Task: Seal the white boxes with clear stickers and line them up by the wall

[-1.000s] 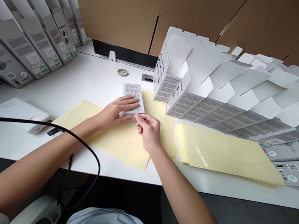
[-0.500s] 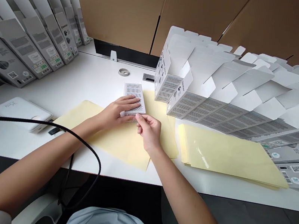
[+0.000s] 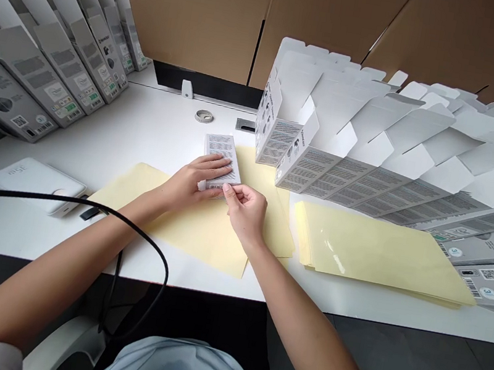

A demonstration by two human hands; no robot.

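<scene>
A small printed carton (image 3: 227,150) lies on yellow sheets (image 3: 207,241) in the middle of the desk, its text side up and a barcode on its near end. My left hand (image 3: 191,179) grips the carton, fingers laid across its top and thumb along the near end. At the carton's near right corner is my right hand (image 3: 247,210), closed with thumb and forefinger pinched together. Whatever is between those fingertips, if anything, is too small to make out.
Open-topped cartons (image 3: 361,172) stand in rows at the right, with more cartons (image 3: 60,61) at the left. A stack of yellow sheets (image 3: 381,250) lies right of my hands. A power bank (image 3: 38,183), black cable (image 3: 145,234) and tape roll (image 3: 204,116) are also there.
The view has shifted slightly. My right thumb and fingers have moved a little at the carton's near corner; my left hand keeps its hold.
</scene>
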